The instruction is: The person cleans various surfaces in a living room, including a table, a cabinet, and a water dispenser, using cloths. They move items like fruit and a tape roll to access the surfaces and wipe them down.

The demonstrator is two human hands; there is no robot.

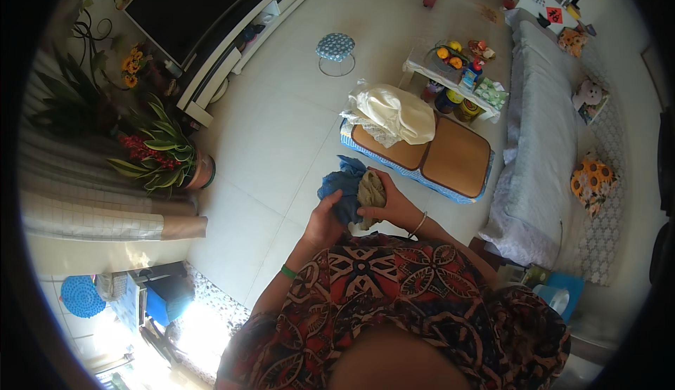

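Close in front of my body, my left hand (322, 221) grips a crumpled blue cloth (343, 187), the thumb lying across it. Right beside it, my right hand (393, 203) holds a bunched olive-tan cloth (371, 195), its fingers wrapped around the far side. The two cloths touch each other. Beyond my hands stands a long bench with two brown padded mats (456, 155) and a blue patterned cover. A heap of cream fabric with lace edging (395, 110) lies on its left part.
A sofa with a pale cover (546, 126) runs along the right. A coffee table (464, 26) carries fruit, a bottle and a tissue pack. A round stool (336, 47) stands on the tiled floor (274, 126). At left are a potted plant (200, 171) and a TV cabinet (198, 103).
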